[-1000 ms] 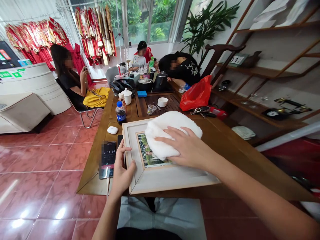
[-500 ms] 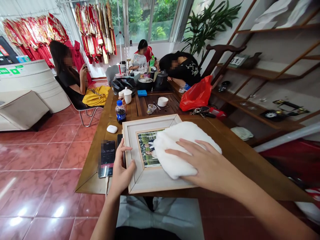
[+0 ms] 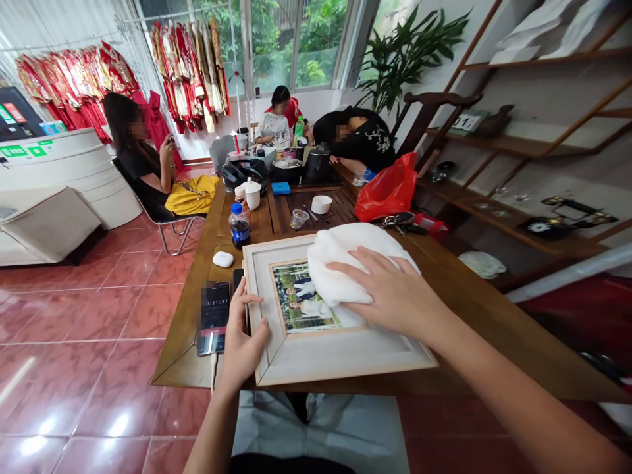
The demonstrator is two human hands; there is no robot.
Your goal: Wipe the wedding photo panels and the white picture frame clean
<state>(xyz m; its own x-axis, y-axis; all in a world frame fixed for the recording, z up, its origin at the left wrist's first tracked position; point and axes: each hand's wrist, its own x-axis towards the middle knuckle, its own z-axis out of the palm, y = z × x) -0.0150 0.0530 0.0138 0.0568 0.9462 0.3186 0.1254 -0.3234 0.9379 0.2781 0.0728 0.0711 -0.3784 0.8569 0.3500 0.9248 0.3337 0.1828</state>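
A pale wooden picture frame (image 3: 345,359) lies on the near end of the table, with a photo (image 3: 306,306) of two people inside its wide light mat. My left hand (image 3: 244,336) grips the frame's left edge, fingers on the outer side and thumb over the front. Under my right hand (image 3: 390,286) is a folded white cloth (image 3: 355,253), pressed onto the frame's upper right part. The cloth hides that part of the frame and the photo's right end. My right fingers are wrapped over the cloth.
Left of the frame lie a phone (image 3: 214,316) with a cable and a white earbud case (image 3: 223,259). Behind stand a blue-capped bottle (image 3: 239,227), a lidded white cup (image 3: 251,193), a small white bowl (image 3: 322,204) and a red plastic bag (image 3: 388,187). Several people sit farther back.
My right hand has slid the cloth up and slightly left across the frame, uncovering more of the photo and the frame's lower right corner. My left hand stays on the left edge.
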